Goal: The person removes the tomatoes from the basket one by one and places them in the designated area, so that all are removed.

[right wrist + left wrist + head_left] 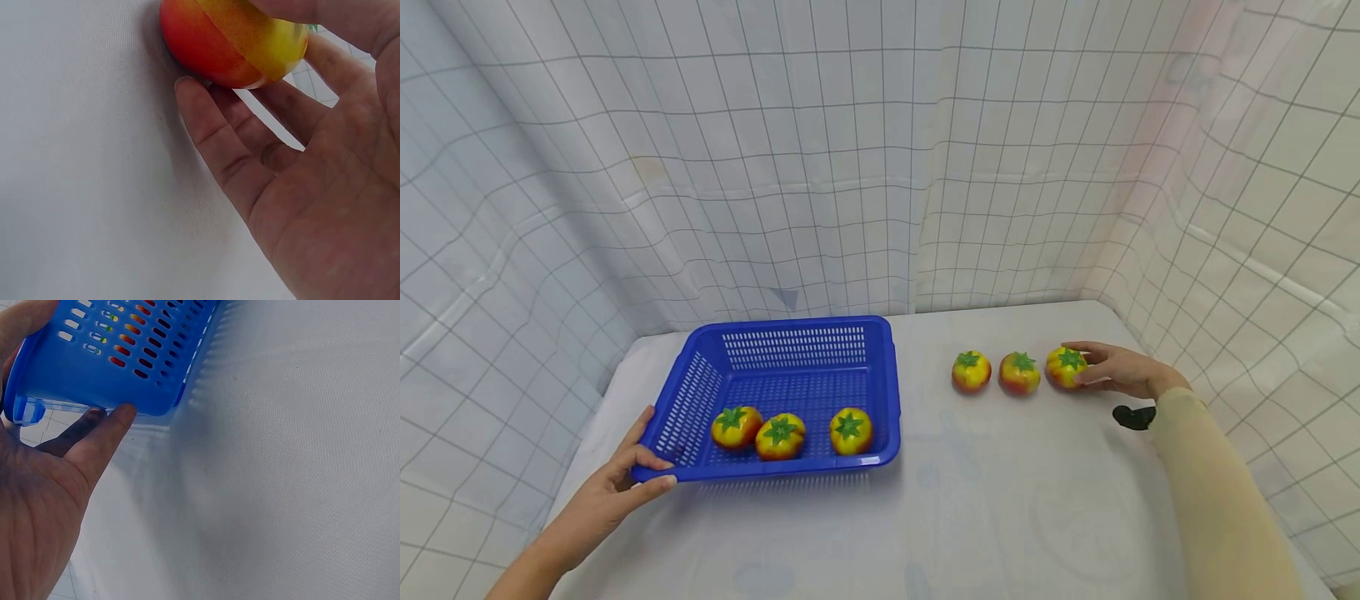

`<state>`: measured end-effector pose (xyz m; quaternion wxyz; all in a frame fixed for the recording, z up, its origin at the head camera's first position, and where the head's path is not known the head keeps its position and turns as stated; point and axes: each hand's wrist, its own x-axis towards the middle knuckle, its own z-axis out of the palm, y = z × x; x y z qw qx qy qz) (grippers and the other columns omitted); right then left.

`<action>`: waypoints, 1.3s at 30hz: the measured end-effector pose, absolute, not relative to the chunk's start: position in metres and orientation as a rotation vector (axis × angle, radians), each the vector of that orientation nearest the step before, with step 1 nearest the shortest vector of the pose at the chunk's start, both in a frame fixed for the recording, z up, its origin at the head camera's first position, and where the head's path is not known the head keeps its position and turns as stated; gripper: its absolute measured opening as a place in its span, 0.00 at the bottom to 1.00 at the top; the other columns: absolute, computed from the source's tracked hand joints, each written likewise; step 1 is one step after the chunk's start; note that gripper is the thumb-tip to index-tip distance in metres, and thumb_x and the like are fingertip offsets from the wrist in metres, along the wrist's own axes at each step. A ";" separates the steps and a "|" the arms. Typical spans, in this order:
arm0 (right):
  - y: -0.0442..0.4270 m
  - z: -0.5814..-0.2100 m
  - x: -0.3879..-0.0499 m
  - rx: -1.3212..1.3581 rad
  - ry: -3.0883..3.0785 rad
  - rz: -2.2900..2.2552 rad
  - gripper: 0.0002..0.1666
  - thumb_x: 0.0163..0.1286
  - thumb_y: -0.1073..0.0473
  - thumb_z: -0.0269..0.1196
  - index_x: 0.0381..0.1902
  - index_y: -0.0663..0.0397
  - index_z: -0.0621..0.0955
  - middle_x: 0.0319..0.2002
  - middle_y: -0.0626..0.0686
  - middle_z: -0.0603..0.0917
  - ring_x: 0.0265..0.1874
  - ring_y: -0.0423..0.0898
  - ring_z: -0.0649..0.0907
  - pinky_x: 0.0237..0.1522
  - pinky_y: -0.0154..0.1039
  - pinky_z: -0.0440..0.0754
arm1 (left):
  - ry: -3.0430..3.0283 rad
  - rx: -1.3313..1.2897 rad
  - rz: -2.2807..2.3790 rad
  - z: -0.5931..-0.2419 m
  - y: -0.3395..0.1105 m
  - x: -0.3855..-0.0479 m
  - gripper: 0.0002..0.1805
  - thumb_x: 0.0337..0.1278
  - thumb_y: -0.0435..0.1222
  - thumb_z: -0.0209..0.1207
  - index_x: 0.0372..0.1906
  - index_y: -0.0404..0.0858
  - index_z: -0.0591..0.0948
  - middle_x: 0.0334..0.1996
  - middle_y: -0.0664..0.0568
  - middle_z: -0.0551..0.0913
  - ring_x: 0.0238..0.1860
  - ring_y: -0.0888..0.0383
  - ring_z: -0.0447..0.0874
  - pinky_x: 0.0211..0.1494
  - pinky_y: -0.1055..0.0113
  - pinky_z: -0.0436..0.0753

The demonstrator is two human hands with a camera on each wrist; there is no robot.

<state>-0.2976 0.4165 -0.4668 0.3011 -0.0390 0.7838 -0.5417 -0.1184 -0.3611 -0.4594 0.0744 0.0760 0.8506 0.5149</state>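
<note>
My left hand [602,500] grips the near left corner of a blue plastic basket [775,473], thumb and fingers about the rim. In the left wrist view, fingers of that hand [56,469] touch the slotted basket wall [94,375]. Inside the basket lie three red-yellow tomatoes with green leafy tops, among them a left one [737,427] and a right one [851,431]. At the right, my right hand [1123,372] holds another tomato [1064,367] between thumb and fingers, at the tabletop. The right wrist view shows the hand [300,162] around this tomato [225,44].
Two more tomatoes stand in a row left of the held one: a near neighbour [1019,374] and a farther one [972,372]. A white cloth covers the table [985,500]. White gridded curtains [820,167] hang behind and at both sides. A dark object [1133,417] shows beside the right wrist.
</note>
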 end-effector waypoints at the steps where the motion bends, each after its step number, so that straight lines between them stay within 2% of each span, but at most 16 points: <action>1: 0.417 -0.467 -0.297 -0.104 2.080 -1.437 0.50 0.70 0.61 0.67 0.82 0.54 0.53 0.79 0.70 0.45 0.68 0.56 0.66 0.65 0.44 0.72 | 2.552 0.230 1.548 -0.459 -0.361 -0.118 0.11 0.76 0.36 0.57 0.50 0.32 0.72 0.81 0.69 0.29 0.77 0.27 0.26 0.55 0.88 0.60; 12: 0.418 -0.466 -0.296 -0.114 2.069 -1.447 0.52 0.70 0.62 0.66 0.82 0.53 0.50 0.79 0.71 0.39 0.76 0.66 0.53 0.71 0.58 0.64 | 2.547 0.230 1.550 -0.459 -0.361 -0.118 0.11 0.76 0.36 0.57 0.50 0.32 0.71 0.81 0.69 0.28 0.77 0.26 0.26 0.55 0.88 0.61; 19: 0.419 -0.464 -0.295 -0.102 2.071 -1.446 0.54 0.70 0.63 0.66 0.83 0.54 0.47 0.79 0.71 0.39 0.76 0.68 0.52 0.72 0.63 0.58 | 2.551 0.207 1.534 -0.458 -0.360 -0.118 0.12 0.76 0.37 0.57 0.51 0.32 0.71 0.80 0.71 0.28 0.77 0.26 0.26 0.55 0.88 0.60; 23: 0.420 -0.462 -0.293 -0.110 2.081 -1.432 0.54 0.70 0.62 0.67 0.83 0.54 0.47 0.79 0.72 0.40 0.76 0.68 0.53 0.71 0.62 0.61 | 2.553 0.204 1.535 -0.458 -0.359 -0.118 0.13 0.76 0.37 0.57 0.51 0.32 0.71 0.80 0.71 0.28 0.77 0.26 0.25 0.55 0.88 0.60; 30: 0.426 -0.456 -0.291 -0.130 2.093 -1.410 0.54 0.71 0.62 0.66 0.83 0.54 0.46 0.79 0.70 0.44 0.73 0.64 0.63 0.68 0.56 0.70 | 2.553 0.210 1.541 -0.459 -0.360 -0.118 0.12 0.76 0.37 0.57 0.51 0.33 0.71 0.81 0.70 0.29 0.77 0.26 0.26 0.55 0.88 0.60; 34: 0.430 -0.447 -0.289 -0.125 2.106 -1.403 0.54 0.71 0.62 0.66 0.83 0.53 0.46 0.80 0.69 0.47 0.74 0.65 0.61 0.66 0.52 0.73 | 2.554 0.215 1.540 -0.459 -0.360 -0.118 0.12 0.76 0.37 0.57 0.50 0.33 0.71 0.81 0.70 0.29 0.76 0.26 0.26 0.55 0.88 0.61; 39: 0.434 -0.433 -0.287 -0.144 2.151 -1.411 0.52 0.73 0.60 0.64 0.82 0.57 0.45 0.79 0.71 0.48 0.73 0.69 0.61 0.63 0.50 0.76 | 2.555 0.211 1.537 -0.458 -0.360 -0.119 0.12 0.76 0.37 0.57 0.50 0.32 0.71 0.81 0.70 0.28 0.76 0.25 0.26 0.54 0.88 0.61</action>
